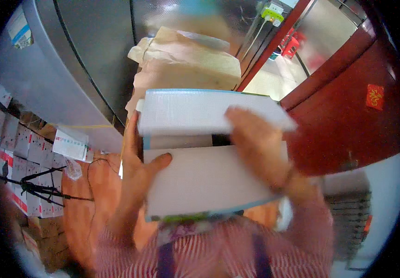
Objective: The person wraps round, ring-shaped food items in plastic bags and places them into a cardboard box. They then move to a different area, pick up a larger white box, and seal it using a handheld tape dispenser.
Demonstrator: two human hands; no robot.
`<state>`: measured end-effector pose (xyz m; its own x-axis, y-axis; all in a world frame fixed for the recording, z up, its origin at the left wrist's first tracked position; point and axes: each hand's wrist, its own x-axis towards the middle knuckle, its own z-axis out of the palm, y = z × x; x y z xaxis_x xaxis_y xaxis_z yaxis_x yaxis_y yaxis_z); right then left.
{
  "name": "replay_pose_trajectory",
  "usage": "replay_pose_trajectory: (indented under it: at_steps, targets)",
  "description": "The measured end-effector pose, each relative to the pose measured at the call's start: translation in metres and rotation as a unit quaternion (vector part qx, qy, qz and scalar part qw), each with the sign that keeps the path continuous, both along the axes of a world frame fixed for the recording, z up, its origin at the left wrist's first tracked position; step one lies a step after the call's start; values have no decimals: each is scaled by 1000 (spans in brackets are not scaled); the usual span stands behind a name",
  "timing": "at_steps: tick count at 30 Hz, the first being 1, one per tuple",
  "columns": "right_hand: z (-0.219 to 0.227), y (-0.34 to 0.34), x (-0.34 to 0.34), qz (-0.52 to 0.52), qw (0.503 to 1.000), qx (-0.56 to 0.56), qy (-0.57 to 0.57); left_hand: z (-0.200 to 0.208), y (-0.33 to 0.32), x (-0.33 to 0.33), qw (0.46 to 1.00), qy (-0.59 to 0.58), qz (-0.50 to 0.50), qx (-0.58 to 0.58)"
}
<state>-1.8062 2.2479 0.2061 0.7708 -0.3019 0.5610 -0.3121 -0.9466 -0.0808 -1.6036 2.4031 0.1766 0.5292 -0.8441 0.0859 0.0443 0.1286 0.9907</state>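
Note:
A carton (200, 180) with white flaps and blue edges lies in front of my body. Its near flap and far flap (186, 111) lean toward each other, leaving a gap across the middle that shows a pale strip and a dark patch. My left hand (140, 169) grips the carton's left side, thumb over the near flap and fingers up along the side wall. Over the right part of both flaps is my right hand (258, 150), blurred by motion, its fingertips at the far flap.
Crumpled brown paper (186, 65) covers a surface beyond the carton. To the left are a grey cabinet-like panel (65, 83), stacked white boxes (33, 157) and a black tripod (28, 185). A dark red door (348, 116) stands at right. A cable crosses the wooden floor (79, 231).

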Motion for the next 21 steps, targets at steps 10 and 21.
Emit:
replay_pose_trajectory:
  at_steps: [10, 21]
  targets:
    - [-2, 32, -36, -75, 978, 126, 151, 5, -14, 7, 959, -239, -80, 128]
    - [-16, -27, -60, -41, 892, 390, -227, -51, -13, 104, 903, -421, 54, 62]
